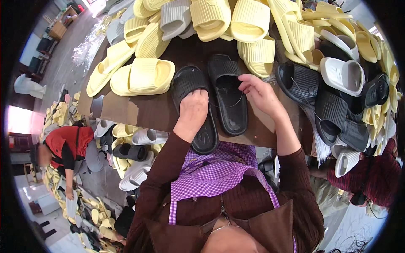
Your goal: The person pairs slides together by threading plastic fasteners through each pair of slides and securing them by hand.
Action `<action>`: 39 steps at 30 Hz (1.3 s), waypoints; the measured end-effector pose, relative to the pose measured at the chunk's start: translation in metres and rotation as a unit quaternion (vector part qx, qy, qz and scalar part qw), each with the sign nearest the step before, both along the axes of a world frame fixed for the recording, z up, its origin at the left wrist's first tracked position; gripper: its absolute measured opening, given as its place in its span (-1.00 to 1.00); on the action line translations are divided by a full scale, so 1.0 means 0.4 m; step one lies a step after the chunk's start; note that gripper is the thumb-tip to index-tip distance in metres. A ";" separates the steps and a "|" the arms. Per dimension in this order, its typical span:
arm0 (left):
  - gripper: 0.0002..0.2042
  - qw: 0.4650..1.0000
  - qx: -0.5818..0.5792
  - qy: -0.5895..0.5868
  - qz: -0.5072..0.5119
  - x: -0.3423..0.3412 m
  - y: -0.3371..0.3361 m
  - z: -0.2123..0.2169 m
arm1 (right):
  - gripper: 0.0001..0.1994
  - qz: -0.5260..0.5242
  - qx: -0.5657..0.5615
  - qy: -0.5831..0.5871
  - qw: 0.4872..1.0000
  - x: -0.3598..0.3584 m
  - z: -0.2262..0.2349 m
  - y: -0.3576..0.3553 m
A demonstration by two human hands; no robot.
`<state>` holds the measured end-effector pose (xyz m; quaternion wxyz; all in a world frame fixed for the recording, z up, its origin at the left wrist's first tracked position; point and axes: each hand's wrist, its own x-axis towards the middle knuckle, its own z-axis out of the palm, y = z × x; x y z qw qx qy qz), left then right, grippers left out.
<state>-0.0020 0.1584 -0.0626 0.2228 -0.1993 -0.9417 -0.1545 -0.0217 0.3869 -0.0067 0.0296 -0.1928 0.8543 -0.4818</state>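
Two black slide sandals lie side by side at the table's near edge. My left hand (194,110) reaches into the foot opening of the left black slide sandal (205,137), its fingertips hidden under the ribbed strap. The right black slide sandal (233,118) lies just beside it. A thin cord (225,107) curves between the pair, from near my left hand toward my right. My right hand (258,92) is at the right sandal's strap, thumb and fingers closed in a pinch around the cord's end, which is hard to make out.
Yellow slide sandals (143,77) and grey ones crowd the brown table (143,111). More black sandals (329,114) and a bundle of white strands (321,141) are at the right. A person in a red vest (69,143) bends over sandals at the left; another person's patterned sleeve (371,181) shows right.
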 end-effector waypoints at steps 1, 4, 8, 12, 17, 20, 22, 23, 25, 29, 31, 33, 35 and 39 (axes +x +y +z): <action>-0.95 1.000 -0.001 0.002 -0.003 -0.001 -0.001 0.000 | -0.67 -0.010 -0.012 -0.014 1.000 -0.010 -0.005 0.009; -0.96 1.000 -0.012 0.010 -0.009 -0.008 -0.006 -0.001 | -0.72 -0.030 -0.038 -0.042 0.998 -0.044 -0.023 0.019; -0.98 0.999 -0.030 0.021 -0.014 -0.011 -0.009 -0.002 | -0.80 -0.122 0.000 0.051 0.991 -0.087 -0.052 -0.010; -0.97 1.000 -0.016 0.018 -0.013 -0.012 -0.010 -0.007 | -0.82 -0.137 0.036 0.184 0.973 -0.161 -0.095 -0.060; -0.96 0.999 0.013 0.022 -0.028 -0.009 -0.011 -0.002 | -0.82 -0.096 0.082 0.118 0.985 -0.233 -0.093 -0.079; -0.97 0.999 0.015 0.019 -0.040 0.001 -0.019 -0.001 | -0.83 -0.060 0.134 0.114 0.983 -0.235 -0.084 -0.068; -0.96 0.998 0.015 0.007 -0.055 0.009 -0.030 -0.004 | -0.83 -0.049 0.120 0.055 0.990 -0.211 -0.074 -0.058; -0.96 0.998 0.017 0.006 -0.055 0.015 -0.034 -0.004 | -0.83 -0.045 0.113 0.025 0.992 -0.199 -0.068 -0.055; -0.96 0.997 0.019 -0.001 -0.070 0.036 -0.039 0.002 | -0.83 -0.048 0.115 0.014 0.992 -0.175 -0.055 -0.057; -0.96 0.996 0.018 -0.014 -0.087 0.078 -0.038 0.010 | -0.83 -0.055 0.114 -0.003 0.992 -0.160 -0.063 -0.052; -0.96 0.996 0.017 -0.018 -0.089 0.082 -0.039 0.014 | -0.85 -0.053 0.109 0.006 0.993 -0.162 -0.066 -0.053; -0.95 0.996 0.012 -0.020 -0.082 0.081 -0.037 0.012 | -0.85 -0.058 0.069 0.027 0.995 -0.161 -0.070 -0.054; -0.95 0.996 0.010 -0.024 -0.082 0.077 -0.032 0.010 | -0.86 -0.070 -0.007 0.071 0.995 -0.154 -0.073 -0.052; -0.95 0.998 0.002 -0.034 -0.060 0.083 -0.020 0.017 | -0.87 -0.129 -0.054 0.076 0.987 -0.084 -0.006 -0.026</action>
